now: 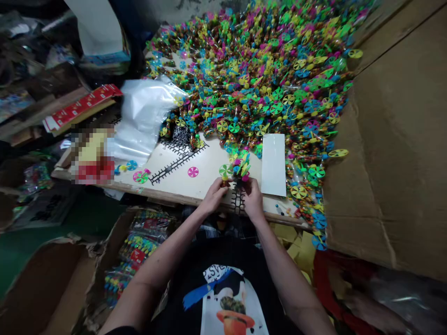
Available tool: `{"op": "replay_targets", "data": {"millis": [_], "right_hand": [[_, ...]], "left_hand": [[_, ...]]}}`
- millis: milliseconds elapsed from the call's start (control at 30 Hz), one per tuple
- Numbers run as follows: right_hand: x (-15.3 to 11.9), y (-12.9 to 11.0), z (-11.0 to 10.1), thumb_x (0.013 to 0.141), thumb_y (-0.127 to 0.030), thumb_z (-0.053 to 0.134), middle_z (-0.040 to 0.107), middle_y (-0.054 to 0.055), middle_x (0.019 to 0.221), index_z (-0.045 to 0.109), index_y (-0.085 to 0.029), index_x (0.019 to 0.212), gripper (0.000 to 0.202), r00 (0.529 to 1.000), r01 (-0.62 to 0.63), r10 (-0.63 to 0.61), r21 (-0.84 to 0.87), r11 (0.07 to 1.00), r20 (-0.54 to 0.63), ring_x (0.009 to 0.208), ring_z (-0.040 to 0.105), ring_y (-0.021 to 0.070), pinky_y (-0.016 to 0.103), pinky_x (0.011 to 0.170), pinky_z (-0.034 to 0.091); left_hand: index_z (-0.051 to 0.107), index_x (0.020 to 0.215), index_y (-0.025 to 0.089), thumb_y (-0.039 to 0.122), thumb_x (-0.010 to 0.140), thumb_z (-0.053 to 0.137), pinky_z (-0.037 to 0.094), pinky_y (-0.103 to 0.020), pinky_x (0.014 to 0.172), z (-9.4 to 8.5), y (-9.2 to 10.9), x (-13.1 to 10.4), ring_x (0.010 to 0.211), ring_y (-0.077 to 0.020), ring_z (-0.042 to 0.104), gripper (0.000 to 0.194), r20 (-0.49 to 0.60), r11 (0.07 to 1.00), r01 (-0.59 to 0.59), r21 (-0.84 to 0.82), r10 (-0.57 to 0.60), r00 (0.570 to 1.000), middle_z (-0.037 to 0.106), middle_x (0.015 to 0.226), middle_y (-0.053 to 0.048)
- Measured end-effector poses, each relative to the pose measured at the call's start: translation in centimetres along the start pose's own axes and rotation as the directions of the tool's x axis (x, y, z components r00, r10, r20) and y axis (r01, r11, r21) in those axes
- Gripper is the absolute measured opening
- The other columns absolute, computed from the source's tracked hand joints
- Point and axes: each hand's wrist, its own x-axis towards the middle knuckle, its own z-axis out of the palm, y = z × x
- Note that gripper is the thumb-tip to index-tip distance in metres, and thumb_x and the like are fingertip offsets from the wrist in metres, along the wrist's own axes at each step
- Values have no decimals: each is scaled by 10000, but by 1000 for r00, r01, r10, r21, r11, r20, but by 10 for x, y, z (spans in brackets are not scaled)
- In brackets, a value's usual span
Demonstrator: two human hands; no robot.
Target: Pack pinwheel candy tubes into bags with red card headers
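Note:
At the table's front edge, my left hand has its fingers closed on a small candy tube with a green fan top. Close beside it, my right hand grips a black plastic strip that hangs over the edge between both hands. Several coloured fan tops cluster at the strip's upper end, just above the fingers. Another black strip lies diagonally on the table to the left, near a loose pink fan. The fingertips are partly hidden.
A large heap of candy tubes with fans covers the table's back and right. A white card lies right of my hands, clear plastic bags at left. Cardboard stands at right; an open box of packed toys sits below left.

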Motion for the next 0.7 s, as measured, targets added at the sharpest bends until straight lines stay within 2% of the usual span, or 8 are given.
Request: {"op": "replay_targets", "data": {"millis": [133, 233, 500, 700], "right_hand": [[-2, -2, 1, 733, -280, 507, 694, 64, 916, 531, -215, 974, 251, 1000, 23, -22, -15, 1000, 18, 853, 662, 213, 337, 759, 523], [-4, -2, 1, 766, -302, 499, 700, 68, 916, 541, -218, 971, 226, 999, 45, -44, -56, 997, 18, 850, 665, 223, 346, 751, 523], [-5, -3, -2, 788, -247, 457, 700, 55, 882, 558, -219, 987, 225, 993, 120, -115, -172, 978, 40, 784, 658, 221, 332, 705, 512], [0, -5, -2, 779, -201, 450, 699, 48, 890, 577, -224, 992, 250, 979, 196, -180, -208, 958, 95, 780, 655, 207, 316, 722, 516]], "left_hand": [[620, 844, 179, 186, 718, 562, 467, -280, 768, 0, -11, 4, 843, -161, 535, 138, -32, 982, -85, 171, 92, 995, 530, 849, -23], [590, 760, 176, 147, 715, 561, 470, -278, 771, 3, -14, 8, 836, -160, 542, 60, -4, 957, -140, 252, 146, 989, 530, 826, -23], [578, 727, 167, 30, 678, 502, 464, -244, 745, 2, -10, 12, 803, -143, 556, 164, 33, 901, -252, 353, 257, 966, 552, 820, -19], [616, 746, 178, 9, 652, 472, 472, -238, 757, -3, -3, 17, 823, -143, 567, 241, 73, 886, -257, 386, 248, 966, 576, 847, -20]]}}
